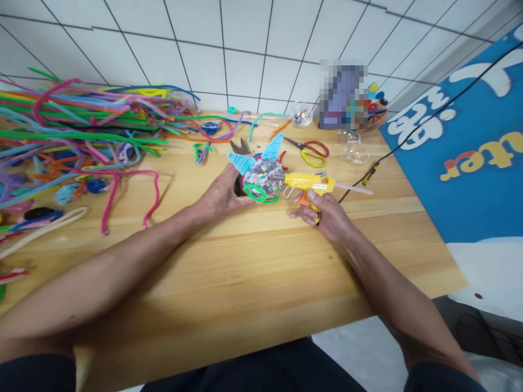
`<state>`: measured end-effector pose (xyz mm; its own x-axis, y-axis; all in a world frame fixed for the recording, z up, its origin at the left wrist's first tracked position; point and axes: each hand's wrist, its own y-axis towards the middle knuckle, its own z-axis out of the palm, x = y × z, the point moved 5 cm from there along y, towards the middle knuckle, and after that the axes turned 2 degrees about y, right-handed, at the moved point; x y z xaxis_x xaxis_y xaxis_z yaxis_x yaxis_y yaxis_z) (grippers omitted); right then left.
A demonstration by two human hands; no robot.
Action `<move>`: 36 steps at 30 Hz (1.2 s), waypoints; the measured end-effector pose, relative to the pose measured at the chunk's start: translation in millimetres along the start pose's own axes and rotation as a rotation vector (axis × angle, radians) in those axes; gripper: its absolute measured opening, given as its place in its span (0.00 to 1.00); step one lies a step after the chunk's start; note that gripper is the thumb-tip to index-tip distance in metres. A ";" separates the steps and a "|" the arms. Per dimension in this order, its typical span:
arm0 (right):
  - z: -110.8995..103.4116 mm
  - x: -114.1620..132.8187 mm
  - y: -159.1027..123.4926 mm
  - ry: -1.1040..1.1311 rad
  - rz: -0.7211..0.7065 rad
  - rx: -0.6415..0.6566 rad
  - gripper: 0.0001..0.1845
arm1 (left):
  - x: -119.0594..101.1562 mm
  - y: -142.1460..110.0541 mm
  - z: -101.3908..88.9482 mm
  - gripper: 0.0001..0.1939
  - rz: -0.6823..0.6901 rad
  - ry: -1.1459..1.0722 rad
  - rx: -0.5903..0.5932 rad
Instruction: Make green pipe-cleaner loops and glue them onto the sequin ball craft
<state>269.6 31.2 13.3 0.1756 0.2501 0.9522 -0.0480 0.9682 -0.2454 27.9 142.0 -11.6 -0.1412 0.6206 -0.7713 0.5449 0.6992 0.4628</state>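
Lying along the left of the worktop (pixel 229 305): a heaped bundle of multicoloured pipe cleaners (pixel 93 117), mostly green, pink, purple and light blue. A bent magenta pipe cleaner (pixel 110 201) sits in front of it, and a cream loop (pixel 53 231) lies nearer the left edge.

Left hand (pixel 223 193), right of the bundle, is closed around the left side of a clear, confetti-filled ball (pixel 265 170); its far fingers are hidden. The ball is held at mid-worktop. Two light-blue pipe-cleaner ears (pixel 273 146) rise from its top, and a green ring (pixel 254 192) is at its front. Dark plier tips show just behind the left ear.

Right hand (pixel 327 212) grips a yellow hot-glue gun (pixel 306 181) by the handle, fingers near the orange trigger. Nozzle points left at the ball's right side; contact cannot be judged. A translucent glue stick (pixel 355 189) projects from the gun's rear.

Behind the gun: scissors (pixel 314 152) with one red and one yellow handle loop. Further right: clear plastic domes (pixel 356 153), a black cable (pixel 412 130) and a blue lettered panel (pixel 482 136).
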 end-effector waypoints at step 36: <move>-4.1 0.3 1.6 0.020 -0.044 -0.023 0.32 | 1.2 -1.5 1.6 0.46 0.019 0.004 0.001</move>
<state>273.6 32.8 12.5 0.1962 0.2074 0.9584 -0.0172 0.9780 -0.2081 28.2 141.1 -13.9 -0.1347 0.6350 -0.7607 0.5479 0.6874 0.4767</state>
